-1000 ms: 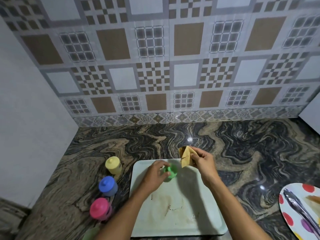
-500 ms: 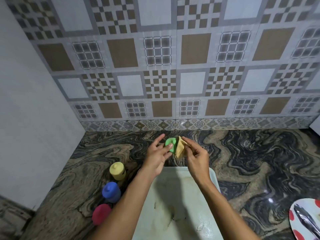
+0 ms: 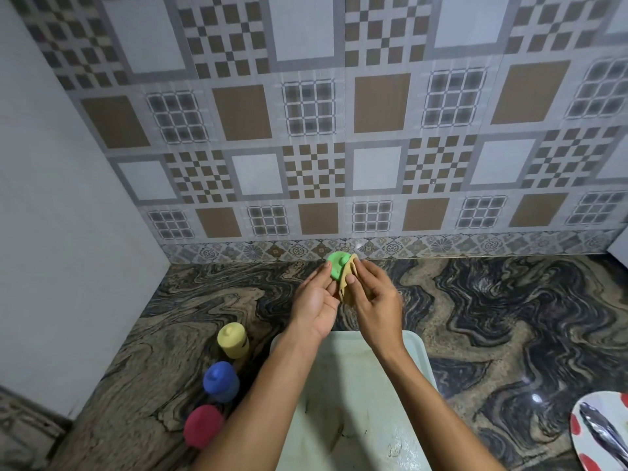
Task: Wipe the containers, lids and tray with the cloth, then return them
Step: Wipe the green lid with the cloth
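Head view cuts off the pale tray [image 3: 416, 348] at the bottom, both forearms hiding much of it. Left hand [image 3: 314, 300] pinches a green lid [image 3: 337, 267] above the counter [image 3: 509, 317]; right hand [image 3: 375, 302] presses a tan cloth [image 3: 348, 283] against it. Yellow container [image 3: 233, 340], blue container [image 3: 221, 381] and red container [image 3: 203, 425] stand left; no writing is legible. What may be tongs [image 3: 601, 431] lie on a spotted plate [image 3: 584, 447].

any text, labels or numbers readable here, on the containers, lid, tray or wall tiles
None can be read.
Yellow container, blue container, pink container: no label in view.
Green lid, cloth, tray: plain.
Wall tiles: patterns only.
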